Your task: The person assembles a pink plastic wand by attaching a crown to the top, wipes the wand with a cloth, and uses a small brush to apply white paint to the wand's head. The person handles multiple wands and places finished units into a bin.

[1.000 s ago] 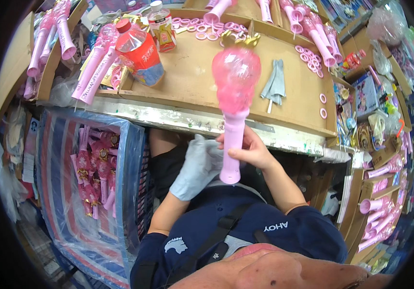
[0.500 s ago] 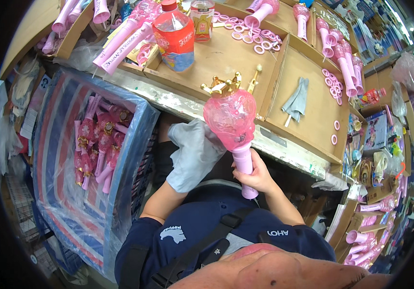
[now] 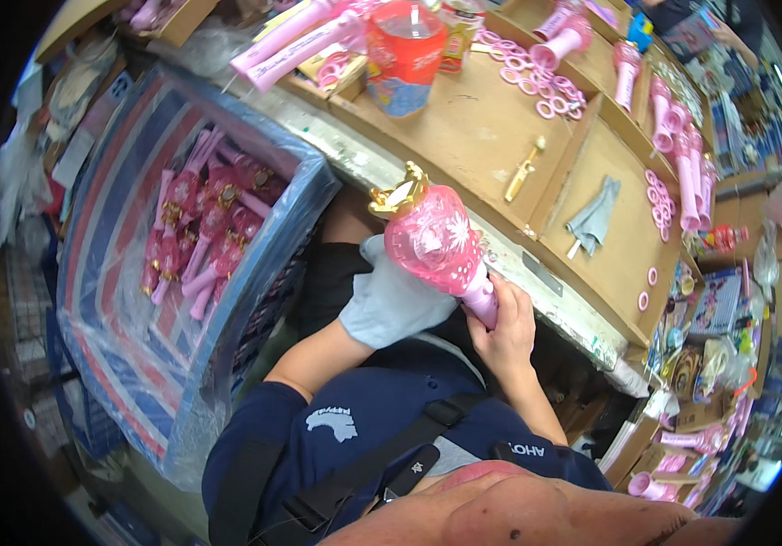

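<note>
Right hand [image 3: 506, 328], fingers closed round handle [image 3: 482, 300] of pink wand [image 3: 432, 241], beside near edge of worktop [image 3: 345, 156]; covered left hand [image 3: 395, 300] behind wand, fingers hidden, cannot tell grip; advisable: steady handle, gold crown [image 3: 402, 197] clear of edge.

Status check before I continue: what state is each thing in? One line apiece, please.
Crowned wand: tilted, held by its handle
Right hand: closed around the handle
Left hand: cloth-covered, partly behind the wand's head; grip hidden
Lined bin: open, holding several wands
Red-labelled bottle: upright
Gold piece: lying loose
Grey cloth piece: lying bunched, pale stick poking out
</note>
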`<action>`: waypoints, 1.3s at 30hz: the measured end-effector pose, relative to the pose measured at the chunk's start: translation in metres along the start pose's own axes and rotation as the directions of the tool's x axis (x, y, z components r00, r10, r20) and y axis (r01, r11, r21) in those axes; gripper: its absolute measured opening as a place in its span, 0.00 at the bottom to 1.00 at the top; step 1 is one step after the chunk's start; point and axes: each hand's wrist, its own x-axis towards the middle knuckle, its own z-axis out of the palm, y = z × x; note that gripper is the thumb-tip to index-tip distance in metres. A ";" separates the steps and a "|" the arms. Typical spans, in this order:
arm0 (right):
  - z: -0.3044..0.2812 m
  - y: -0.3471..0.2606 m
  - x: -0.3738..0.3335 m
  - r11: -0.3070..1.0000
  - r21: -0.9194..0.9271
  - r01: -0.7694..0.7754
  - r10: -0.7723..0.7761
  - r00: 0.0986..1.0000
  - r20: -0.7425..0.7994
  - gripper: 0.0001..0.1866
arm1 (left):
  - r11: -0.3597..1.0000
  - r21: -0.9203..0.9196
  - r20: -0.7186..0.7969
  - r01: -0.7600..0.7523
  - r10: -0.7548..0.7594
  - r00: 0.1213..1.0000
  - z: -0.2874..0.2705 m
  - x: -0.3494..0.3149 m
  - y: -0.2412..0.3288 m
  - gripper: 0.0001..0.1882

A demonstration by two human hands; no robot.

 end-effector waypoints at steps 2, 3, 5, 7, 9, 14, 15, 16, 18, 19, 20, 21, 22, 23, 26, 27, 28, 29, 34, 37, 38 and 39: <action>-0.003 -0.006 0.000 0.999 0.031 0.033 -0.033 0.999 0.028 0.36 | 0.995 -0.010 -0.137 -0.098 0.095 0.986 -0.001 -0.002 -0.005 0.22; -0.004 -0.009 0.000 0.997 0.067 0.031 -0.034 0.998 0.047 0.36 | 0.990 -0.055 -0.129 -0.133 0.125 0.984 -0.001 -0.003 -0.009 0.21; -0.006 -0.014 0.000 0.992 0.122 -0.001 -0.011 0.995 0.099 0.36 | 0.865 -0.503 -0.039 -0.006 -0.015 0.999 0.000 -0.003 -0.013 0.20; -0.009 -0.017 -0.001 0.986 0.163 -0.037 0.011 0.987 0.162 0.36 | 0.414 -0.907 0.055 0.079 -0.069 0.996 0.001 -0.005 -0.014 0.21; -0.012 -0.017 -0.002 0.979 0.189 -0.071 0.028 0.974 0.224 0.36 | 0.402 -0.912 0.061 0.080 -0.059 0.996 0.001 -0.006 -0.014 0.23; -0.032 -0.007 -0.009 0.929 0.152 -0.337 0.213 0.824 0.525 0.34 | 0.055 -0.993 0.101 0.109 -0.122 0.987 -0.003 -0.001 -0.012 0.22; -0.038 -0.005 -0.010 0.862 0.206 -0.463 0.261 0.754 0.602 0.33 | 0.068 -0.982 0.160 0.178 -0.210 0.965 -0.004 0.002 -0.012 0.18; -0.046 -0.002 -0.011 0.776 0.194 -0.601 0.353 0.667 0.656 0.32 | 0.007 -0.986 0.163 0.169 -0.218 0.962 -0.004 0.008 -0.013 0.18; -0.068 0.012 -0.010 0.676 0.287 -0.679 0.393 0.661 0.639 0.30 | -0.236 -0.957 0.223 0.169 -0.227 0.948 -0.005 0.018 -0.012 0.17; -0.080 0.021 -0.008 0.581 0.419 -0.698 0.451 0.704 0.549 0.29 | -0.558 -0.819 0.317 0.133 -0.247 0.916 -0.006 0.022 -0.011 0.17; -0.092 0.034 -0.004 0.483 0.521 -0.703 0.515 0.710 0.481 0.28 | -0.868 -0.496 0.532 0.033 -0.273 0.802 -0.010 0.020 -0.009 0.16; -0.104 0.052 0.003 0.528 0.487 -0.696 0.585 0.714 0.385 0.28 | -0.703 -0.701 0.459 0.124 -0.310 0.832 -0.013 0.019 -0.008 0.17; -0.115 0.073 0.012 0.576 0.462 -0.675 0.622 0.728 0.289 0.29 | -0.460 -0.866 0.402 0.195 -0.411 0.818 -0.019 0.014 -0.008 0.18; -0.126 0.097 0.021 0.687 0.344 -0.640 0.622 0.763 0.177 0.29 | -0.471 -0.868 0.374 0.158 -0.409 0.832 -0.025 0.009 -0.010 0.18; -0.151 0.165 0.032 0.821 -0.187 -0.539 0.534 0.842 -0.080 0.31 | -0.446 -0.890 0.318 0.090 -0.468 0.825 -0.039 -0.006 -0.025 0.19; -0.153 0.185 0.033 0.753 -0.208 -0.625 0.630 0.775 -0.049 0.32 | -0.428 -0.900 0.306 0.079 -0.491 0.816 -0.042 -0.009 -0.033 0.19; -0.152 0.202 0.033 0.713 -0.213 -0.668 0.676 0.736 -0.041 0.33 | -0.412 -0.908 0.295 0.071 -0.510 0.808 -0.044 -0.010 -0.041 0.19; -0.150 0.216 0.032 0.722 -0.214 -0.658 0.671 0.741 -0.017 0.33 | -0.389 -0.919 0.283 0.068 -0.526 0.802 -0.046 -0.009 -0.049 0.19; -0.144 0.241 0.014 0.677 -0.311 -0.667 0.665 0.735 -0.130 0.29 | -0.243 -0.960 0.260 0.142 -0.571 0.779 -0.042 0.014 -0.078 0.20; -0.168 0.216 -0.024 0.570 -0.449 -0.688 0.706 0.690 -0.161 0.24 | -0.156 -0.965 0.262 0.210 -0.571 0.778 -0.038 0.029 -0.087 0.20; -0.178 0.205 -0.032 0.581 -0.480 -0.658 0.670 0.721 -0.177 0.23 | -0.129 -0.967 0.253 0.219 -0.579 0.775 -0.038 0.033 -0.090 0.21; -0.197 0.190 -0.050 0.582 -0.439 -0.685 0.659 0.713 -0.240 0.22 | -0.116 -0.967 0.251 0.226 -0.580 0.775 -0.037 0.036 -0.093 0.21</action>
